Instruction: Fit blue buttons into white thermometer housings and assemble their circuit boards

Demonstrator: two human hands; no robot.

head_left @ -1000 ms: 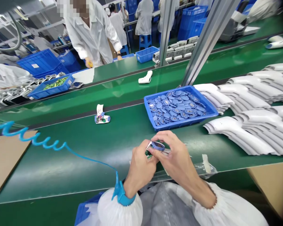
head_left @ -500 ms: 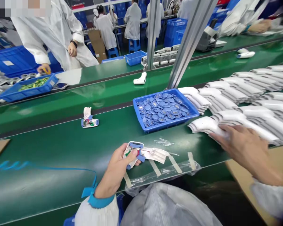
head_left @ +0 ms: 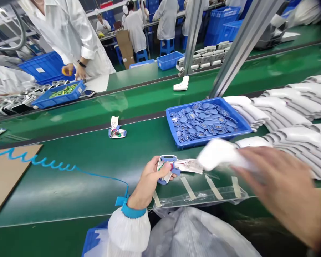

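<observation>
My left hand (head_left: 156, 175) grips an opened white thermometer-gun half (head_left: 188, 165), its inside facing up with a blue-framed end, a green board and thin wires showing. A blue wrist strap (head_left: 133, 211) with a coiled cord circles that wrist. In my right hand (head_left: 278, 185) is a smooth white housing shell (head_left: 219, 155), blurred by motion, held just right of the opened half and apart from my left fingers. Stacked white shells (head_left: 296, 137) lie beyond my right hand. Behind both hands stands a blue tray (head_left: 173, 137) heaped with blue oval parts.
Another opened half (head_left: 117, 133) lies on the green bench at left. A white piece (head_left: 181, 84) rests on the belt. A metal post (head_left: 240, 46) rises behind the tray. Tape strips (head_left: 188, 188) hold plastic film at the front edge. Cardboard (head_left: 10, 175) lies left; a co-worker (head_left: 75, 39) stands opposite.
My right hand has lifted a white shell off the stack and brought it left toward the opened half. The left hand keeps its grip. The whole view has shifted.
</observation>
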